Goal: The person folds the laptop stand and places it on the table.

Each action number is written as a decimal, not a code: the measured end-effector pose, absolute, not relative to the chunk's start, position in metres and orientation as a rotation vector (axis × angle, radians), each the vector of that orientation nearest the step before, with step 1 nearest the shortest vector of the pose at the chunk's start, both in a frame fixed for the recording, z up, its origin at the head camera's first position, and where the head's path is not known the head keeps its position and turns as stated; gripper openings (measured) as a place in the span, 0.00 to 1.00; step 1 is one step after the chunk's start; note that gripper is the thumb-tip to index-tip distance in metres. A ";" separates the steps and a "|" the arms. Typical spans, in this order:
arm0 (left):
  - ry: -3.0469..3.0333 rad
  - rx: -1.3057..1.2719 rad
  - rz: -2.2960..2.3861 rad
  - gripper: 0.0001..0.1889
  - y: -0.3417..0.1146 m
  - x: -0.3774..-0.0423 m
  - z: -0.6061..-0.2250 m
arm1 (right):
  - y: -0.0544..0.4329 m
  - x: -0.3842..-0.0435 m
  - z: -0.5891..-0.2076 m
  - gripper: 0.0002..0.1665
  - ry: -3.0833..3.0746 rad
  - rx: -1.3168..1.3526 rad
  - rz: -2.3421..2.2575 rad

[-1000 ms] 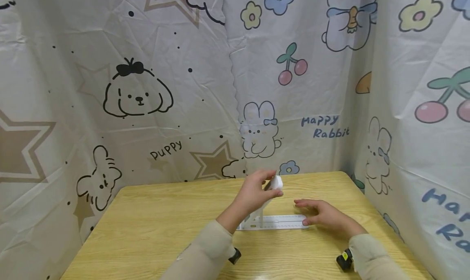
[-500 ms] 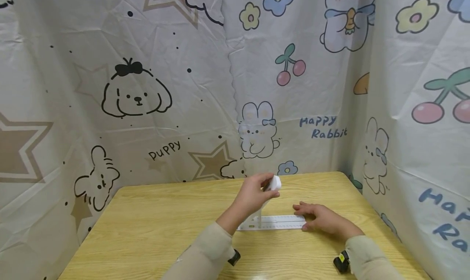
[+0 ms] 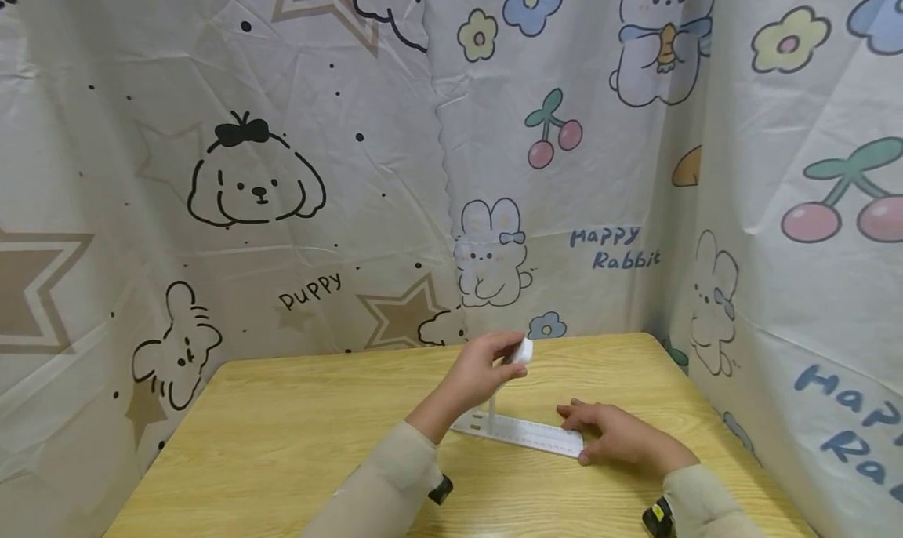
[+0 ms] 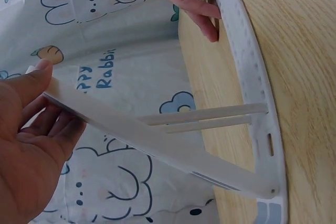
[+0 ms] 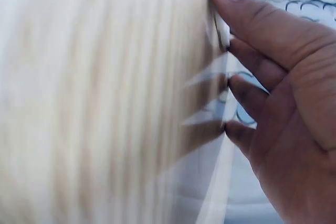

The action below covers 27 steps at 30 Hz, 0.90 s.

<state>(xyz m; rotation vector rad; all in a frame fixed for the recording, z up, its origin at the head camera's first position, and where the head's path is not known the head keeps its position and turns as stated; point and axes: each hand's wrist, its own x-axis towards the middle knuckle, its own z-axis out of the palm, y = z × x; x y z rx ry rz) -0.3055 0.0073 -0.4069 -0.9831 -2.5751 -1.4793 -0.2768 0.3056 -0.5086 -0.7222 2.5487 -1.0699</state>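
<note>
A white folding stand (image 3: pixel 539 434) rests with its long slotted base on the table. In the left wrist view its hinged arm (image 4: pixel 142 135) slopes up from one end of the base, and two thin struts (image 4: pixel 210 114) run between arm and base. My left hand (image 3: pixel 481 372) pinches the raised tip of that arm between thumb and fingers. At the base's right end, my right hand (image 3: pixel 621 436) holds it, thumb at the near corner and fingers along the far side. The right wrist view shows those fingertips (image 5: pixel 226 125) down at the tabletop.
The yellow wood-grain table (image 3: pixel 317 444) reaches back to a cream curtain (image 3: pixel 381 209) printed with cartoon animals. More curtain hangs close along the right side. A black strapped device (image 3: pixel 658 516) sits at my right wrist.
The base has turned on the table, its right end swinging toward me together with my right hand. My left hand still pinches the arm's tip. The head view has shifted slightly.
</note>
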 end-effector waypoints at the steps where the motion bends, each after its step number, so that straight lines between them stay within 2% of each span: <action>1: -2.576 -0.994 -1.476 0.28 0.006 -0.305 -0.408 | 0.308 -0.276 -0.509 0.24 2.545 -0.749 -1.055; 6: -2.591 -1.014 -1.442 0.28 0.004 -0.298 -0.414 | 0.319 -0.274 -0.514 0.29 2.509 -0.811 -1.027; 15: -2.605 -1.072 -1.331 0.30 0.004 -0.290 -0.415 | 0.321 -0.277 -0.524 0.22 2.401 -0.725 -1.165; 27: -2.554 -1.204 -1.219 0.29 -0.005 -0.299 -0.411 | 0.309 -0.277 -0.517 0.18 2.396 -0.813 -1.110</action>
